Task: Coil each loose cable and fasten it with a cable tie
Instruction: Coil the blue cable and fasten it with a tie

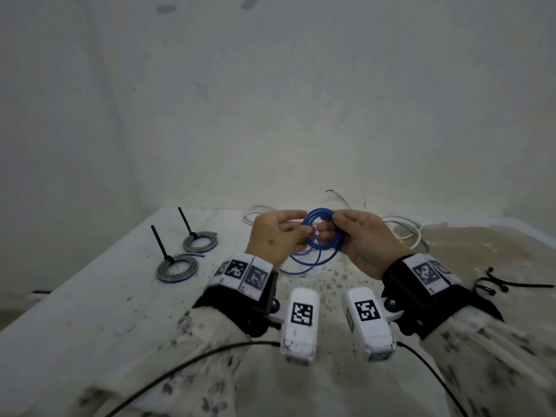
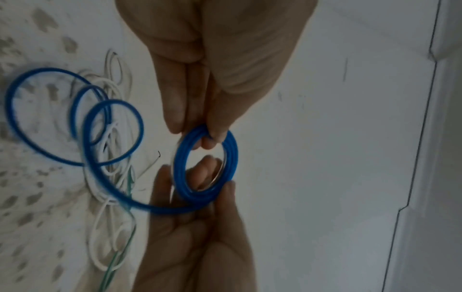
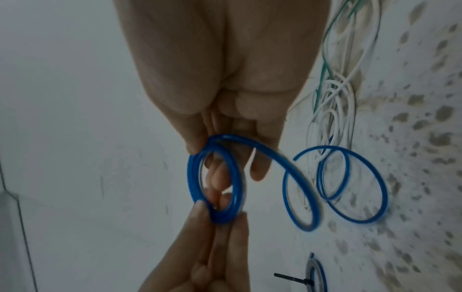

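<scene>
I hold a blue cable (image 1: 317, 210) above the table, wound into a small ring of several turns. My left hand (image 1: 301, 228) pinches the ring's left side and my right hand (image 1: 331, 228) grips its right side. In the left wrist view, the left hand (image 2: 200, 136) pinches the ring (image 2: 231, 158) from above and the right hand (image 2: 220, 185) holds it from below. In the right wrist view, the right hand (image 3: 210, 152) grips the ring (image 3: 192, 177). The rest of the blue cable trails in loose loops (image 3: 350, 219) onto the table.
Two grey coils (image 1: 200, 242) (image 1: 177, 267), each bound with an upright black cable tie, lie at the left of the stained white table (image 1: 105, 296). Loose white cables (image 1: 403, 230) lie behind my hands. Black cable ties (image 1: 493, 284) lie at the right. A wall rises close behind.
</scene>
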